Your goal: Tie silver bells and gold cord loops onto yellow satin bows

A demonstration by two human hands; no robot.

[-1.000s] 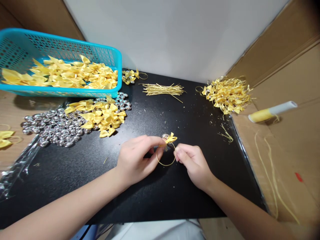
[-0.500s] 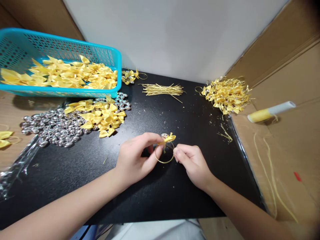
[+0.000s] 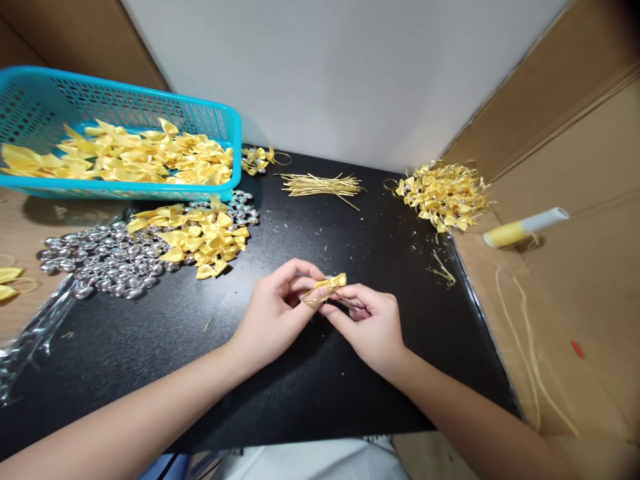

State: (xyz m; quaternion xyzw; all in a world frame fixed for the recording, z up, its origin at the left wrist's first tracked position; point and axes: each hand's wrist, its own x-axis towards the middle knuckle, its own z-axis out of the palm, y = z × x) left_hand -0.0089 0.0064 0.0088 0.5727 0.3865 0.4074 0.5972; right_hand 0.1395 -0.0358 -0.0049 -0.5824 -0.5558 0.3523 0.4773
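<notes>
My left hand [image 3: 273, 313] and my right hand [image 3: 367, 323] meet over the black mat [image 3: 300, 387], both pinched on one small yellow ribbon bow [image 3: 327, 285] with a gold cord loop and a silver bead behind it. The fingertips of both hands touch around it. To the left lies a heap of loose yellow bows [image 3: 200, 237] on top of a spread of silver beads [image 3: 105, 260]. A bundle of cut gold cords [image 3: 323, 185] lies at the back of the mat.
A turquoise basket [image 3: 125, 193] full of yellow bows stands at the back left. A pile of bows with cord loops [image 3: 443, 193] sits back right. A cord spool [image 3: 525, 227] lies on cardboard at the right. A clear plastic bag [image 3: 30, 333] lies at the left edge.
My hands have come together; the gold loop that hung open between them is now drawn in small against the bow. The view has shifted slightly.
</notes>
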